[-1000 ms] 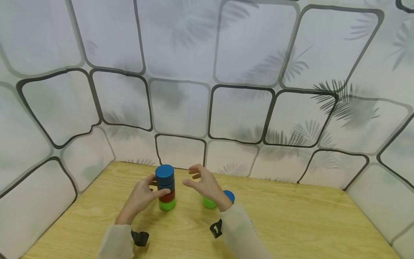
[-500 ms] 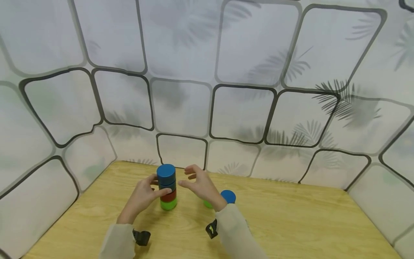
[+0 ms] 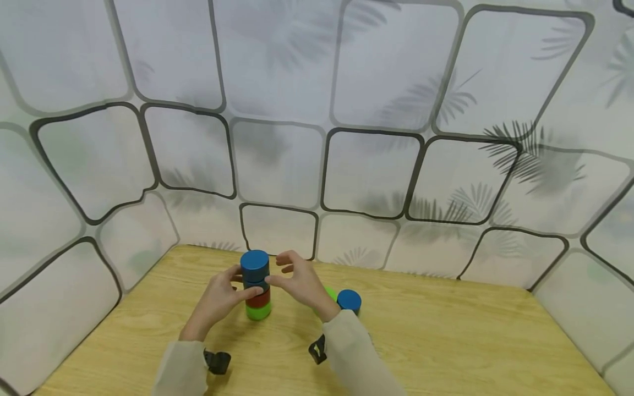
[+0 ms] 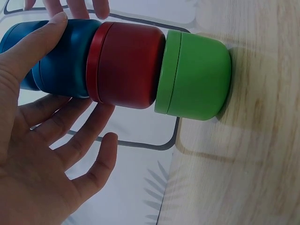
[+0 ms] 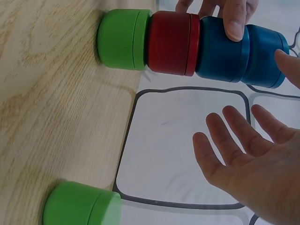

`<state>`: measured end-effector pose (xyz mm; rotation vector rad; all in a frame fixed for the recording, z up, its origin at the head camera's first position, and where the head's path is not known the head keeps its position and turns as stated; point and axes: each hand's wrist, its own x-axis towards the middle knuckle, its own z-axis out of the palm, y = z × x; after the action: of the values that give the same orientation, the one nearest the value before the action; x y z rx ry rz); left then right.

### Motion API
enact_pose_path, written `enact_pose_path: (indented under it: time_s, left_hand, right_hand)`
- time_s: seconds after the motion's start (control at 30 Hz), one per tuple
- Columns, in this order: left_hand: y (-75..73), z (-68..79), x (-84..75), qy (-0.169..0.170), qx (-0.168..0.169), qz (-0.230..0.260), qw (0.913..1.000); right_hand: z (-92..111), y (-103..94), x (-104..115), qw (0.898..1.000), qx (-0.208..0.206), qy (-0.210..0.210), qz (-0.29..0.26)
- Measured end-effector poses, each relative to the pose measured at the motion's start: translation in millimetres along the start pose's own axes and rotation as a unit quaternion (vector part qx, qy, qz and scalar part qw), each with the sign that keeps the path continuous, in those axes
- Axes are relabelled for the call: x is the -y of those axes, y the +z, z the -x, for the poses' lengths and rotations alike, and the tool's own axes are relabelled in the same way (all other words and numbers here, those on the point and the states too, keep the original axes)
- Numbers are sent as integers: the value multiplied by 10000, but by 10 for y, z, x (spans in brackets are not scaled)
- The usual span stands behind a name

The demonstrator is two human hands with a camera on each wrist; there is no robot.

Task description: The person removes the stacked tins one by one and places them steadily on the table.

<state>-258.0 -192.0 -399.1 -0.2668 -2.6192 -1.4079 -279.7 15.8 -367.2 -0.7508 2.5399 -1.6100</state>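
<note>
A stack of small lidded jars stands upright on the table: a green jar (image 3: 258, 312) at the bottom, a red jar (image 4: 126, 65) above it, then two blue jars. My left hand (image 3: 220, 297) holds the lower blue jar (image 5: 218, 51) between thumb and fingers. Its lower fingers spread beside the red one. My right hand (image 3: 299, 280) is to the right of the stack, fingers spread and slightly bent. The right thumb reaches the side of the top blue jar (image 5: 265, 56); whether it touches is hard to tell. The other right fingers are apart from the stack.
Another blue jar (image 3: 349, 300) and a second green jar (image 5: 79, 204) stand on the wooden table (image 3: 446, 335) right of the stack, partly behind my right forearm. A patterned cloth wall (image 3: 369, 173) rises behind the table and along its sides.
My right hand has moved left toward the stack, its thumb now at the top blue jar. The left hand keeps its hold on the lower blue jar.
</note>
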Motion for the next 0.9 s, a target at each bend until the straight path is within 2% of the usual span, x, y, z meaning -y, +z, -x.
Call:
enact_pose_path:
  time_s: [0.5,0.9]
  left_hand:
    - [-3,-10,3,59,27,33,10000]
    - [-9,23,-18,83,22,-4,10000]
  right_hand:
    - [-60,116,29,9997,-88,-212,-53]
    - [-116,231,70,9997,-86,-101,-191]
